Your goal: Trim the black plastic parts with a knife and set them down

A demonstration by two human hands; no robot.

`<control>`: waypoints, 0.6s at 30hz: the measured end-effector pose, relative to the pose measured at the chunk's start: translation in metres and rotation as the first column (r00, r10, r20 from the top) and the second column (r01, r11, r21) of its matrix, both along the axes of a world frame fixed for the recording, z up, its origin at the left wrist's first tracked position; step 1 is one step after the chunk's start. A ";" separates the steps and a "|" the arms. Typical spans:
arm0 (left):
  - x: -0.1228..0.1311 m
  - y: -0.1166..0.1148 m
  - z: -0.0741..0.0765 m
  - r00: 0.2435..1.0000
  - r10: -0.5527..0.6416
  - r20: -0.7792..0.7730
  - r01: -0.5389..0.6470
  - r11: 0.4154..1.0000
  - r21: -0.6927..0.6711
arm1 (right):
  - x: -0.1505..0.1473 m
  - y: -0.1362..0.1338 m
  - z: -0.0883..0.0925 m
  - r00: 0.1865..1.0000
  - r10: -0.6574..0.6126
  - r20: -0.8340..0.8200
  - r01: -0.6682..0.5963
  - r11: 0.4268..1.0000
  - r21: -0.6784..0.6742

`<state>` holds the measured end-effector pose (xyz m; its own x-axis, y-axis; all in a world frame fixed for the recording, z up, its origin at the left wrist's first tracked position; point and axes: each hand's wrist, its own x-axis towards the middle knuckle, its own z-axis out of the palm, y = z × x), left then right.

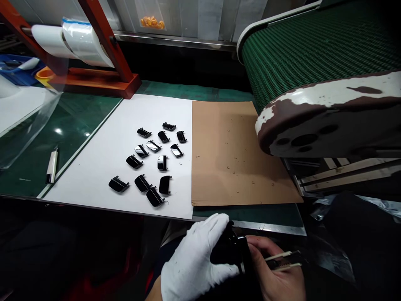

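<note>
In front of the table's edge, my left hand [197,255], in a white glove, is closed around a dark, glossy black plastic part [234,244]. Much of that part merges with the dark background, so its full outline cannot be made out. My bare right hand [275,271] grips a utility knife [283,261] with a pale and black handle, close against the part's right side. The blade itself is hidden. Several small shiny black plastic pieces [162,163] with little prongs lie scattered on a white sheet [94,167] to the upper left.
Tiny curled shavings dot a brown cardboard sheet [216,167]. A green conveyor belt [313,50] with a chipped frame overhangs the right. A pale-handled knife [52,166] lies at left, below a wooden stand [90,79] carrying film rolls [84,42]. Blue [19,73] and yellow containers [44,75] stand far left.
</note>
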<state>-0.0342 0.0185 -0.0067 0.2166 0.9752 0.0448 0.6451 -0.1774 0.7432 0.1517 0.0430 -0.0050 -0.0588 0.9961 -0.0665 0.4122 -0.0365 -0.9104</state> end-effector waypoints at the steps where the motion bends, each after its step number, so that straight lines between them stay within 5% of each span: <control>1: 0.000 0.000 0.000 1.000 -0.001 0.002 0.001 1.000 -0.001 | 0.000 0.000 0.000 1.000 0.004 -0.002 -0.004 1.000 -0.004; 7: 0.001 -0.004 -0.002 0.997 0.027 0.072 -0.023 0.998 -0.052 | 0.002 -0.005 -0.008 0.977 -0.089 -0.193 0.060 0.987 -0.150; 11: 0.003 -0.005 -0.003 0.978 0.083 0.189 -0.072 0.995 -0.066 | -0.002 -0.005 -0.009 0.794 -0.280 -0.540 0.051 0.915 -0.400; 18: 0.008 -0.002 0.004 0.952 0.091 0.292 -0.094 0.996 -0.004 | -0.016 0.002 0.008 0.556 -0.464 -0.689 -0.014 0.824 -0.566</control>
